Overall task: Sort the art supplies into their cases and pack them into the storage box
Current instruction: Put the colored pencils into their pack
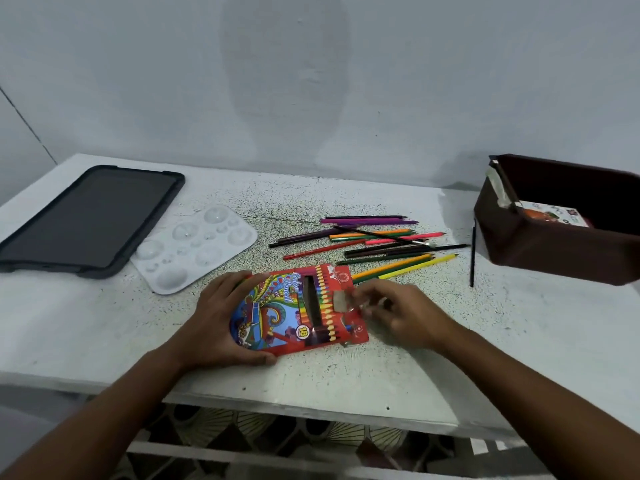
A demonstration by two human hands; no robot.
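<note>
left hand [221, 320] grips the colour pencil case [298, 310] by its left end, flat on the white table [104, 327]. right hand [398, 315] pinches the case's flap end, fingers curled. i see loose pencils [374, 242] scattered just behind. brown storage box [557, 230] sits far right, paint palette [194, 247] and tablet [86, 220] left.

The right end of the brown storage box [554, 244] is cut off by the picture's edge. Inside it, a printed carton [550, 213] is half hidden by the near wall. The right hand [401, 315], at the pencil case [301, 308] nearest the box, is blurred, so its hold cannot be made out. Case lettering is mostly unreadable.
</note>
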